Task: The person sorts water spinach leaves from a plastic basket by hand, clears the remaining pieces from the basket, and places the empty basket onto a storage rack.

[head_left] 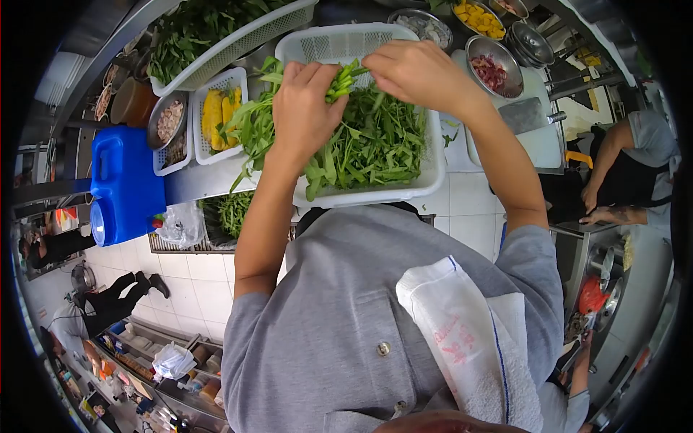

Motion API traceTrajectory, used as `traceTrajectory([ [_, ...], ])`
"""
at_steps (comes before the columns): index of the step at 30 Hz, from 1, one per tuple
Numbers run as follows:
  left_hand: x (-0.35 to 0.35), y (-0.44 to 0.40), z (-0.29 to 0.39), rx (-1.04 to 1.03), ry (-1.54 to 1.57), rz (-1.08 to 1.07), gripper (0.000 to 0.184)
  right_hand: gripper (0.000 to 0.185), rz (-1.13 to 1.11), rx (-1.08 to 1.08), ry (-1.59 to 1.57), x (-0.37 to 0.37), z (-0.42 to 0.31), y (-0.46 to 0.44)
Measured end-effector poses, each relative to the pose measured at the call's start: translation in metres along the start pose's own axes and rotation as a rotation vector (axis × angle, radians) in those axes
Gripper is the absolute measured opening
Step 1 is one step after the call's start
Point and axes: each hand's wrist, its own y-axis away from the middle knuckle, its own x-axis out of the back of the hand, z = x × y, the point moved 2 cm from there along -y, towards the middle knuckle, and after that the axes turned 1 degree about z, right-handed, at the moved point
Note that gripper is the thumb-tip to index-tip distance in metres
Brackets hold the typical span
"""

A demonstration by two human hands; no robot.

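Note:
My left hand [307,108] is closed around a bunch of long-leaved greens that look like water spinach [343,81]. The cut stems point right, and leaves hang down on the left past my wrist. At the stem ends, my right hand [415,68] has its fingers pinched together; its fingertips are partly hidden from me. Below both hands, a white plastic basket [429,173] holds a heap of loose green leaves and stems [375,144].
Left are a larger basket of greens [231,50], a small basket [238,83] with yellow vegetables, and a blue jug [119,184]. Right are a bowl of sliced meat [489,72] and a cleaver [523,115] on a white board [545,148]. Other people work on both sides.

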Motion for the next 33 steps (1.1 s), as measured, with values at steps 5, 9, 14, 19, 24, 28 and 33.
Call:
traceTrajectory([
  [5,-0.007,0.001,-0.001,-0.063,-0.041,0.005,0.038,0.015,0.076,0.069,0.095,-0.012,-0.008,-0.005],
  [9,-0.006,0.001,0.000,-0.066,-0.032,0.115,0.039,0.013,0.249,-0.129,-0.152,-0.022,-0.013,-0.007],
  [14,0.008,0.006,-0.002,-0.088,-0.030,0.245,0.032,0.015,0.395,-0.577,-0.745,-0.036,-0.002,-0.004],
  [19,0.033,0.023,-0.023,0.473,0.658,0.353,0.016,0.008,0.281,-0.769,-1.101,-0.031,0.010,0.014],
  [24,0.075,0.040,-0.040,0.544,0.679,0.467,0.012,0.021,0.021,-0.518,-0.381,-0.058,-0.003,0.042],
  [28,0.095,0.054,-0.044,0.550,0.714,0.535,0.013,0.021,-0.230,-0.163,-0.258,-0.103,-0.066,0.047],
  [33,0.106,0.066,-0.044,0.543,0.653,0.445,0.013,0.019,-0.194,-0.199,-0.319,-0.108,-0.047,0.036],
])
